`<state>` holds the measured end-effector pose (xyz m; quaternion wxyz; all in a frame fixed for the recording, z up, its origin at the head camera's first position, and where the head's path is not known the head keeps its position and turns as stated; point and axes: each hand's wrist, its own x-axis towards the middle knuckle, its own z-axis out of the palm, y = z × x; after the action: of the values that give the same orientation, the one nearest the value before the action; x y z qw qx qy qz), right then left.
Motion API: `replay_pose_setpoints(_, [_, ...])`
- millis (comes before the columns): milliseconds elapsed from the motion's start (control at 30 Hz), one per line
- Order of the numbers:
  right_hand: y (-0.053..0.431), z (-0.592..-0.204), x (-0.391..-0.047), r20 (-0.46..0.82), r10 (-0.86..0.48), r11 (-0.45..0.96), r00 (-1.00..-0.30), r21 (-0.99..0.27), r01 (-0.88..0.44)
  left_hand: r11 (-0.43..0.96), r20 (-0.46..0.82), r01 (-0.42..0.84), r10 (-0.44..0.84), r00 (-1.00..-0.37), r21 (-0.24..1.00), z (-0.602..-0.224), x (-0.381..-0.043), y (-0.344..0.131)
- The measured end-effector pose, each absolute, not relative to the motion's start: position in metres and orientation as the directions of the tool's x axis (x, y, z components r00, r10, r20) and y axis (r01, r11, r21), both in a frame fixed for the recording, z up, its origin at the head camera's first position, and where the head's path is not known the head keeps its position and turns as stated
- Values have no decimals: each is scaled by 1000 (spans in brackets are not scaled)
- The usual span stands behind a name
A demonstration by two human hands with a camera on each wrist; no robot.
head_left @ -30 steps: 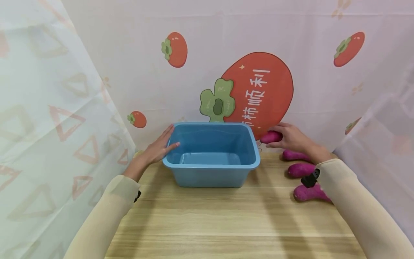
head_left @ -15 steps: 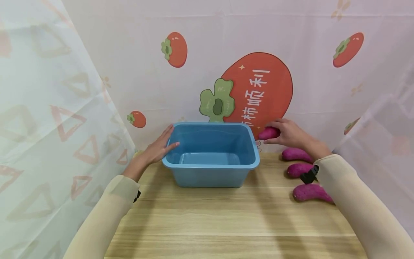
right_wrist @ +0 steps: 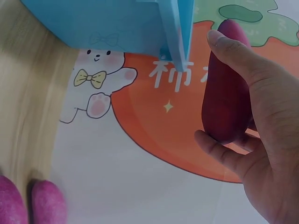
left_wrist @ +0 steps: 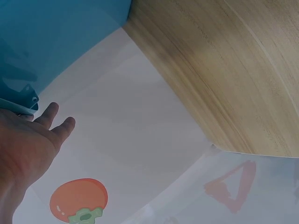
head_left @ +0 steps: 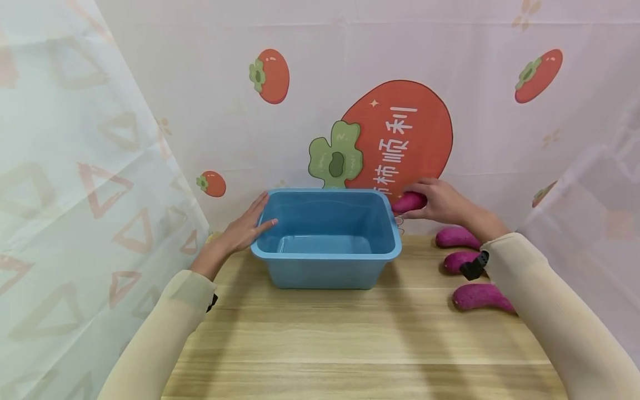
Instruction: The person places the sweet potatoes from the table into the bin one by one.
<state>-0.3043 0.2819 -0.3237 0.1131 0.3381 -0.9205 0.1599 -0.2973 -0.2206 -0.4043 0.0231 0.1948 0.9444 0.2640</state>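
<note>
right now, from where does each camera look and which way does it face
Head: on the head, facing forward and down at the blue tub; both sleeves, left fingers and right fingers show.
Left wrist: worn there, facing the tub's side and printed backdrop; left fingers show.
Right wrist: worn there, facing backdrop and tub; right fingers show, holding a purple vegetable.
Head and right wrist share the held vegetable and tub.

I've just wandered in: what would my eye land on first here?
Probably the blue basin at the back of the wooden table, the left hand at its left rim. Next, the purple sweet potato in the right hand by the opposite rim, and the big red fruit print on the backdrop behind.
</note>
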Motion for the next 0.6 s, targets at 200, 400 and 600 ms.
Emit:
replay_pose_setpoints(200, [277, -320, -305, 297, -595, 714, -747, -233, -661, 784, 52, 350, 379, -924, 513, -404, -296, -221])
replay_pose_setpoints(400, [271, -320, -306, 290, -601, 711, -745, -232, -664, 783, 55, 350, 377, -925, 514, -405, -296, -221])
replay_pose_setpoints(600, [265, -317, -305, 276, -600, 716, -751, -232, -658, 784, 60, 350, 374, -925, 512, -406, -296, -222])
